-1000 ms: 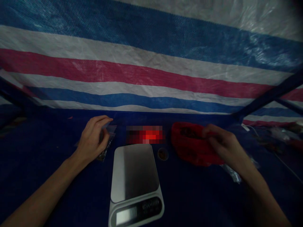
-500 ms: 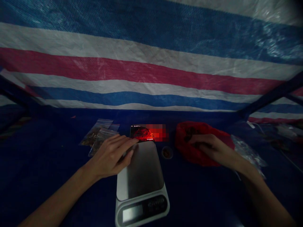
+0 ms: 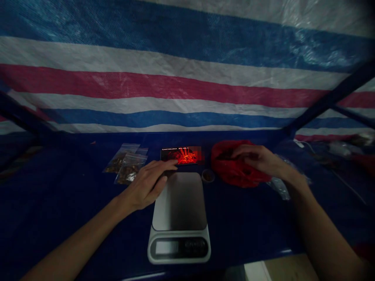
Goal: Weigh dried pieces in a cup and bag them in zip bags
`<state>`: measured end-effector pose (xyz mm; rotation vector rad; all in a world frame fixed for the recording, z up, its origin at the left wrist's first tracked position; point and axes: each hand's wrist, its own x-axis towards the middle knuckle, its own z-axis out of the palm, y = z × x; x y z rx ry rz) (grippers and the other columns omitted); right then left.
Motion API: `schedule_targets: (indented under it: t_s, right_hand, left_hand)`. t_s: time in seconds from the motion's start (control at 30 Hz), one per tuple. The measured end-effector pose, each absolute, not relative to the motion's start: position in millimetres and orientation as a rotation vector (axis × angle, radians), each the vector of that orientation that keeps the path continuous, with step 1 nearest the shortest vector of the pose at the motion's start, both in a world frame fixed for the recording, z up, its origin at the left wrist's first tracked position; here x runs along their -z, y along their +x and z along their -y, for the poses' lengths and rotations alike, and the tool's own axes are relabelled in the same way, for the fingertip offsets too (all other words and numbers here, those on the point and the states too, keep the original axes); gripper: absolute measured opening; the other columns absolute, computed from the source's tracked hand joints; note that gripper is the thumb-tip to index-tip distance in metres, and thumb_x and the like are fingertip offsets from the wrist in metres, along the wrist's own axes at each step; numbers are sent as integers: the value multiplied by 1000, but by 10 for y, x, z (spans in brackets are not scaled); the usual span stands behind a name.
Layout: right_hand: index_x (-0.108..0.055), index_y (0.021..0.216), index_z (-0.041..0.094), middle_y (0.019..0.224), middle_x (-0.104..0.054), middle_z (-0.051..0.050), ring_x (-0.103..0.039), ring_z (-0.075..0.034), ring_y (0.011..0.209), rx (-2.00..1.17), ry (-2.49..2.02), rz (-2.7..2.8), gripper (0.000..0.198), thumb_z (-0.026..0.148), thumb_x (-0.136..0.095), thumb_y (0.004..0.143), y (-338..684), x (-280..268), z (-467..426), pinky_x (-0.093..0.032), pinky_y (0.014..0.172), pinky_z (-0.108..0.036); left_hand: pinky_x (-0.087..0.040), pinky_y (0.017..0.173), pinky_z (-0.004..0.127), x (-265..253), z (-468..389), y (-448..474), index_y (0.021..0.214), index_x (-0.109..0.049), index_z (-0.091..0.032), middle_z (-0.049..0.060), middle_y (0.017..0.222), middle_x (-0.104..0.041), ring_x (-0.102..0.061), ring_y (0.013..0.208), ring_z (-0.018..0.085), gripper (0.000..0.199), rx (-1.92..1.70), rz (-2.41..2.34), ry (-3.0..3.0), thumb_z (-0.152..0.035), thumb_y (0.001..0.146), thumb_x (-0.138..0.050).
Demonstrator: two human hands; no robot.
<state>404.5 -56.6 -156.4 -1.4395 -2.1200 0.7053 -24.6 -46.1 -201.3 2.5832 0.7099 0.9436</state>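
Note:
My left hand [image 3: 150,181] is stretched out over the far left corner of a kitchen scale [image 3: 181,203], with its fingertips at the near edge of a lit phone [image 3: 187,156]. Those fingers are extended and hold nothing. My right hand [image 3: 260,158] is at the mouth of a red plastic bag [image 3: 240,175] with dark contents. Its fingers are bent together, their tips partly lost in the bag's shadow; what they pinch is too dark to make out. Between scale and bag stands a small round cup [image 3: 208,176] with brownish bits in it. The scale's metal plate is bare.
Two zip bags of brown pieces [image 3: 129,169] lie left of the phone. Clear plastic bags [image 3: 279,187] lie partly under my right wrist. A striped tarp [image 3: 175,86] hangs behind the blue table surface [image 3: 240,226], and a blue frame bar [image 3: 325,99] slants at the right.
My right hand has lifted a little from deep in the red bag toward its rim. My left hand remains by the phone and scale. The phone picture has changed, and the view has shifted slightly.

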Motion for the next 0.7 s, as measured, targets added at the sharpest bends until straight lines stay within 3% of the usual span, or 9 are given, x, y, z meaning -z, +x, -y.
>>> schedule_targets:
  t_s: [0.07, 0.17, 0.3, 0.47, 0.57, 0.7]
  right_hand:
    - [-82, 99, 20, 107, -80, -8, -76, -23, 95, -681, -1420, 2118, 21, 23, -64, 87, 4017, 1611, 536, -63, 83, -36]
    - [-81, 102, 20, 111, -79, -11, -75, -25, 101, -643, -1426, 2167, 21, 30, -71, 87, 3969, 1690, 508, -63, 91, -42]
    - [-77, 127, 23, 132, -75, -12, -70, -29, 125, -560, -1447, 2328, 44, 20, -70, 84, 3948, 1792, 502, -55, 113, -51]
    - [-67, 145, 23, 150, -64, -14, -62, -32, 139, -469, -1493, 2437, 60, 15, -68, 86, 3928, 1847, 567, -50, 119, -55]
    - [-63, 150, 20, 156, -58, -16, -59, -33, 142, -408, -1517, 2476, 65, 8, -63, 85, 3862, 1826, 649, -50, 120, -54]
    - [-67, 142, 19, 152, -59, -16, -58, -34, 141, -304, -1502, 2527, 63, 0, -60, 83, 3719, 1798, 738, -50, 119, -56]
  left_hand:
    - [-58, 96, 44, 2035, 421, -284, 149, -50, -23, 7, 124, -77, -72, 113, 23, 41, -1038, -754, 2592, -27, 110, -37]
    - [-58, 92, 43, 2049, 338, -359, 146, -52, -21, 7, 114, -77, -73, 104, 23, 40, -1104, -838, 2652, -25, 109, -40]
    - [-57, 91, 43, 2027, 231, -461, 141, -57, -19, 8, 109, -76, -73, 99, 24, 37, -1114, -953, 2762, -21, 106, -45]
    - [-57, 87, 41, 1962, 121, -579, 140, -60, -19, 8, 105, -76, -72, 92, 23, 39, -1177, -1003, 2841, -16, 102, -50]
    - [-56, 85, 38, 1943, 70, -633, 141, -58, -19, 7, 103, -75, -71, 90, 21, 40, -1199, -1015, 2860, -12, 102, -50]
    - [-55, 83, 38, 1947, 40, -666, 141, -57, -19, 6, 101, -74, -71, 87, 20, 41, -1174, -1032, 2877, -11, 102, -51]
